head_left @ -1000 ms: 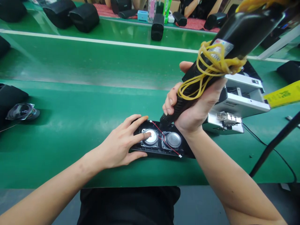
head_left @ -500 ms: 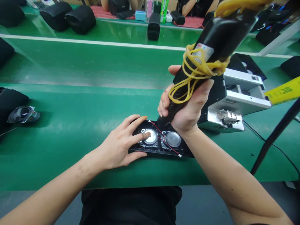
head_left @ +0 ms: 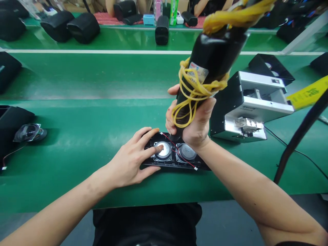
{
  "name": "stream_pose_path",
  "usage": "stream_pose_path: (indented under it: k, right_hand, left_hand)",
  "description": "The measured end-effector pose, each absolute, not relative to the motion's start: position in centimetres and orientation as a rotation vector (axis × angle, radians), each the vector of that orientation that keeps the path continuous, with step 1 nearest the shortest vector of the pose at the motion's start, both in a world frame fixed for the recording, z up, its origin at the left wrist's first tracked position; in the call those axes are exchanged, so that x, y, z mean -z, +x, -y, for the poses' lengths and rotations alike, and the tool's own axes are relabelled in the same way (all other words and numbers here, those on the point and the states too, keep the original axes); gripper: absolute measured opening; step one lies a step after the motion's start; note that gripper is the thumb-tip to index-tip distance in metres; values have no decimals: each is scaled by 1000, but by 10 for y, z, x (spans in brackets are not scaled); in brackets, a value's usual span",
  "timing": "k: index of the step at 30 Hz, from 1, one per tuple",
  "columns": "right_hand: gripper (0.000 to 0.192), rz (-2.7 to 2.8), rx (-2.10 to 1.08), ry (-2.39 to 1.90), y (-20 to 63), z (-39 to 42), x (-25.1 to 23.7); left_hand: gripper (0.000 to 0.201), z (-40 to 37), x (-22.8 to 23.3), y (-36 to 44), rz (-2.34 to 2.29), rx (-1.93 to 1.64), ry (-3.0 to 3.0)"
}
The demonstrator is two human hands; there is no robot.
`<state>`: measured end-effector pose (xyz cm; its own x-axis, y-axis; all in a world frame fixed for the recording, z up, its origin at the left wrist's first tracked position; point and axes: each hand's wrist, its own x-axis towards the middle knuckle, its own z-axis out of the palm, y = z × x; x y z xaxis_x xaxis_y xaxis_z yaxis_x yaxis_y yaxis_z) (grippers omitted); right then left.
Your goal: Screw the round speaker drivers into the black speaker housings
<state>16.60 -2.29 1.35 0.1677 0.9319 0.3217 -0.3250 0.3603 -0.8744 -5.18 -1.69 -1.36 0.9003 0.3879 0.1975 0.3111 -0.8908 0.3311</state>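
Observation:
A long black speaker panel (head_left: 174,164) lies on the green bench with two round speaker drivers (head_left: 164,150) and a red-black wire (head_left: 190,163) with white plugs. My left hand (head_left: 138,153) spans its left end, thumb along the near edge and a finger at the far edge. One fingertip presses the back of the left driver. Wrapped in my right hand (head_left: 193,126) is a black electric screwdriver (head_left: 214,51) bound with yellow cord (head_left: 197,92). It slants down to the panel's far edge between the drivers; my hand and the tool body hide its tip.
A silver and black machine (head_left: 256,102) stands on the right, beside a thick black cable (head_left: 297,143). At the left is a loose speaker driver (head_left: 30,132) by a black speaker box (head_left: 12,123). Several speaker housings (head_left: 83,28) line the far bench, where other people sit.
The screwdriver and my right hand have shifted left and slightly down in view. My left hand stays on the panel. The whole view has tilted a little.

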Motion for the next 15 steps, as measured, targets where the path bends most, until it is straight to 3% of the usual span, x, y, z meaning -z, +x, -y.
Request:
stream_pose_path:
  k: [15]
  right_hand:
    - [71,1034,-1005,-606,167,25,-13]
  left_hand:
    - [48,17,8,-54,-544,-323,2728]
